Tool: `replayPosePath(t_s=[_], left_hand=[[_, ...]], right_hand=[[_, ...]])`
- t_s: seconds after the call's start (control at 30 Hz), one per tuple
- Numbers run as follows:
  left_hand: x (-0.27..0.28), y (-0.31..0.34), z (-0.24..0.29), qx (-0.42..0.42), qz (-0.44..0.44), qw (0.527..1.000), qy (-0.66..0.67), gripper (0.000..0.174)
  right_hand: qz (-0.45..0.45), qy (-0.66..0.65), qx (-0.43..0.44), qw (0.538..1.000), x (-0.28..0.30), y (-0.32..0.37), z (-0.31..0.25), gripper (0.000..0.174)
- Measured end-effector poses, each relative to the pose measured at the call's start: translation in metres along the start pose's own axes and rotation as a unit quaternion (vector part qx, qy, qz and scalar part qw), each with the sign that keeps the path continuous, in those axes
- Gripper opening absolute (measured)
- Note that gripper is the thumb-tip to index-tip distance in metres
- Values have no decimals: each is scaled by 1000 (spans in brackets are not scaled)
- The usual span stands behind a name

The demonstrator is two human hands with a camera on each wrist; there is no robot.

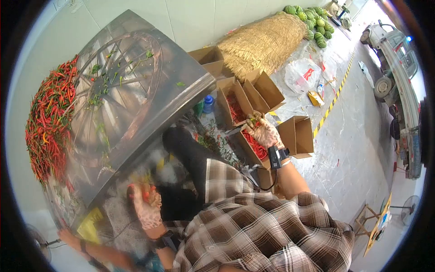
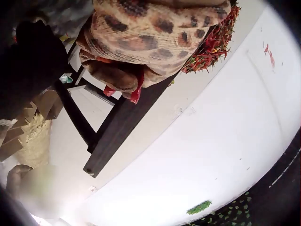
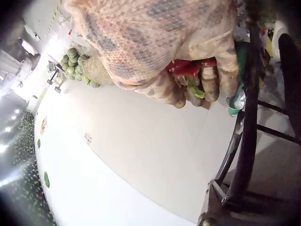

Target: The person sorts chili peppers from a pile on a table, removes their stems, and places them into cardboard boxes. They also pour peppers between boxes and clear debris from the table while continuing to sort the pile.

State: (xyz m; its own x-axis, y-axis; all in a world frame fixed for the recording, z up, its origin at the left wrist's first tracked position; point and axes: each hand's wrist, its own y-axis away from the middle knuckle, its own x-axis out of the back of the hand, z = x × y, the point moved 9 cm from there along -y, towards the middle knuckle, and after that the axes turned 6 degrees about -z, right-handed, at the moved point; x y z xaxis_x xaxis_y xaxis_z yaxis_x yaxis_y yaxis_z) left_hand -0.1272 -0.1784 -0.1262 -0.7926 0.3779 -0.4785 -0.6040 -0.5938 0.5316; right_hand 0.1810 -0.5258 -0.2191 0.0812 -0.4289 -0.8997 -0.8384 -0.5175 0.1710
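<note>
Both hands wear spotted, stained gloves. The left hand point(image 1: 146, 206) is low beside the table edge, its fingers curled round some red chillies point(image 1: 146, 194); in the left wrist view red tips point(image 2: 136, 95) poke out beneath the glove point(image 2: 150, 37). Over an open carton of red chillies point(image 1: 255, 145) is the right hand point(image 1: 263, 131). In the right wrist view, the fingers of that hand point(image 3: 164, 52) curl round red chillies point(image 3: 184, 68) with a green piece point(image 3: 197, 92) among them. Whether the right hand touches the carton cannot be told.
A large heap of red and green chillies point(image 1: 52, 122) lies on the left of the dark table point(image 1: 181, 68) with a wheel pattern. More cartons point(image 1: 297, 136) stand around the right hand. Behind are a straw-covered pile point(image 1: 267, 43) and watermelons point(image 1: 312, 20). Another person's arm point(image 1: 104, 254) reaches in, lower left.
</note>
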Motion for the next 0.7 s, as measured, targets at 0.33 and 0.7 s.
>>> replayPosePath(t_s=[0.33, 0.7], left_hand=[[-16, -5, -8, -30, -43, 998, 19, 29], [-9, -1, -20, 4, 17, 999, 28, 23]], right_hand=[[10, -92, -8, 996, 0, -9, 4, 36], [-49, -109, -32, 992, 5, -16, 21, 40]])
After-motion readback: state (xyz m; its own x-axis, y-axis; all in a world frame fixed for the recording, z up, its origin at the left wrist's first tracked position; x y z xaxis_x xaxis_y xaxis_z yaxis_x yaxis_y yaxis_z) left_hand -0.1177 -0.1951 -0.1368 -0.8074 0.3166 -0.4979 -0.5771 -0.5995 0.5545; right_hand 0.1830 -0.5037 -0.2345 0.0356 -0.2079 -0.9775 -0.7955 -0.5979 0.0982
